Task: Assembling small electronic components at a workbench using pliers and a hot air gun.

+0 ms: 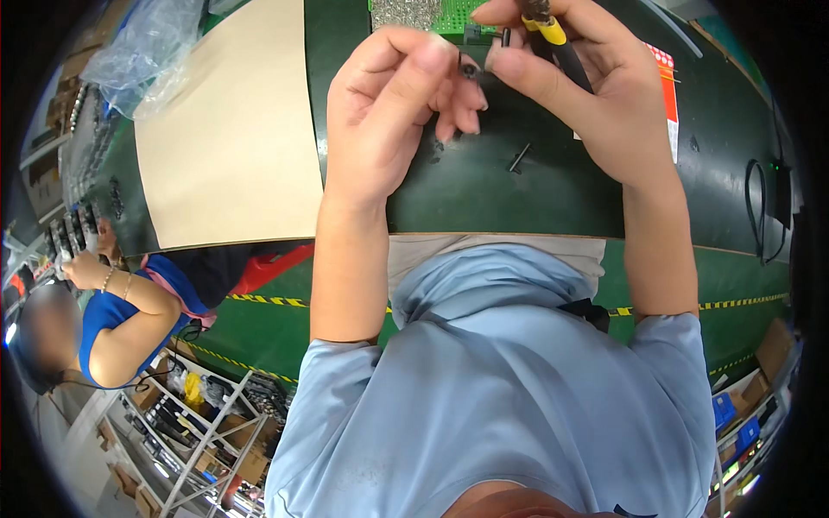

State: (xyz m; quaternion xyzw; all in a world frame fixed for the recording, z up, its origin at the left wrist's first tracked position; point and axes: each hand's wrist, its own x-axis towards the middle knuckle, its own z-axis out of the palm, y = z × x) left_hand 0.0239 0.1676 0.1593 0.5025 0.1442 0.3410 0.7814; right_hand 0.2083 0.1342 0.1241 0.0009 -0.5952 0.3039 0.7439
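Observation:
Over the far part of the dark green table, my left hand (384, 112) pinches a small black ring-ended part (469, 71) between thumb and forefinger, the other fingers curled loosely below. Close to its right, my right hand (604, 108) is closed around pliers (553, 34) with yellow and black handles. A small black pin (506, 38) shows by that hand's thumb and forefinger tips; whether they grip it I cannot tell. On the table below the two hands lies a short black rod-like piece (520, 158).
Behind my hands are a green perforated tray (458, 15) and a heap of small metal pieces (406, 12). A beige sheet (233, 129) and clear plastic bag (147, 56) lie left. Right are a red-white card (669, 104) and black cable (758, 216). A co-worker (129, 319) sits left.

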